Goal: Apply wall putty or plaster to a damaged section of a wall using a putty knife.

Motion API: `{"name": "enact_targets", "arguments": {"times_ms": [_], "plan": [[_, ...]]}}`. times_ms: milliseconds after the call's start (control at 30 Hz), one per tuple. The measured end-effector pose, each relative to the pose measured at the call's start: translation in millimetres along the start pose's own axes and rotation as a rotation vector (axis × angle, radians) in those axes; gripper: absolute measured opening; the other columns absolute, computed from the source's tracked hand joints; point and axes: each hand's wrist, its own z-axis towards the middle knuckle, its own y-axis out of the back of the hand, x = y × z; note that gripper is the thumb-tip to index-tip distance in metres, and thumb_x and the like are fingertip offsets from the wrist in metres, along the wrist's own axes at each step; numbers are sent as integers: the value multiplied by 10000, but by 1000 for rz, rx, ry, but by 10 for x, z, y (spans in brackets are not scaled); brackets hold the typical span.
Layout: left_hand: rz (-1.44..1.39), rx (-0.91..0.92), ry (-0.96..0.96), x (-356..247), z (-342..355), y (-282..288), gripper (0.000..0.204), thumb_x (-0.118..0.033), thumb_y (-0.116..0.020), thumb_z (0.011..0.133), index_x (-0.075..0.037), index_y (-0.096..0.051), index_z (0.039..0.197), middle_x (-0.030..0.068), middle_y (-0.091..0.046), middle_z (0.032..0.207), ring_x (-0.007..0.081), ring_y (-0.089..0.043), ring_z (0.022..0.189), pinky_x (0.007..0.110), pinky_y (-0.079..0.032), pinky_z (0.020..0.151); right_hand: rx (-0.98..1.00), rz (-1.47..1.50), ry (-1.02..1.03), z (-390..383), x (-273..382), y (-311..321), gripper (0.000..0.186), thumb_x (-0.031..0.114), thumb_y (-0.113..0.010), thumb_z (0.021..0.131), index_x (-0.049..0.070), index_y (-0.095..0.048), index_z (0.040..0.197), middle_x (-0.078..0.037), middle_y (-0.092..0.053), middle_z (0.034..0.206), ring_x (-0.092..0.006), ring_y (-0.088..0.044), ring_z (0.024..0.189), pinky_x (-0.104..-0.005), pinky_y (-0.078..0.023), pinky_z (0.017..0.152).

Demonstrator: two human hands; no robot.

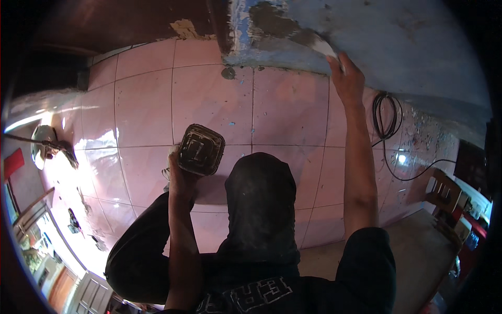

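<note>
My right hand [349,78] is stretched out at the blue wall [397,52]. Its fingers are closed round a white scraper [324,47], whose broad end touches the wall at the edge of a dark grey smeared patch [274,22]. Lower down and to the left, my left hand [180,175] grips a squarish tub [202,149] by its side, above the pink floor tiles. Dark paste streaks the inside of the tub. Most of the left fingers are hidden by the tub.
Pink tiles [293,104] with scattered crumbs and a dark blob [228,73] lie below the wall. A coiled black cable [387,118] rests at the right. Beyond it stands a wooden chair [443,191]. My bent leg [261,199] in dark cloth fills the lower middle.
</note>
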Motion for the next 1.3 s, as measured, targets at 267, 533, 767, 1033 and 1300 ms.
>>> {"name": "enact_targets", "arguments": {"times_ms": [267,533,767,1033,1300], "plan": [[-51,17,27,95,-8,184,331,-316,-584,1046,-44,-627,1230,129,-726,1173,217,-728,1034,358,-627,839,63,118,-45,-142,261,286,309,342,-737,970,52,-634,942,-148,-649,775,-370,-626,673,-424,-509,611],[149,160,-101,134,128,189,623,-571,-387,1064,-57,-608,1338,147,-712,1214,267,-731,1049,428,-627,856,-61,52,52,347,402,-58,349,393,-742,959,72,-627,883,-135,-650,736,-369,-622,643,-437,-502,590],[-43,51,87,142,128,201,670,-609,-349,1055,-76,-595,1377,149,-700,1255,298,-715,1101,489,-608,911,77,-39,-146,-411,-48,362,344,376,-711,985,38,-652,952,-203,-670,777,-407,-644,691,-438,-507,621],[-98,159,128,130,250,141,674,-608,-348,1055,-98,-543,1450,143,-653,1349,307,-674,1186,511,-590,939,26,168,-6,4,787,222,343,393,-708,988,59,-647,940,-163,-669,789,-378,-664,703,-432,-520,629],[-101,188,100,106,224,15,641,-581,-338,1074,-99,-546,1441,138,-657,1336,300,-681,1169,499,-609,897,-65,58,46,314,644,11,341,404,-736,956,69,-680,933,-129,-713,821,-343,-696,718,-428,-547,648]]}}
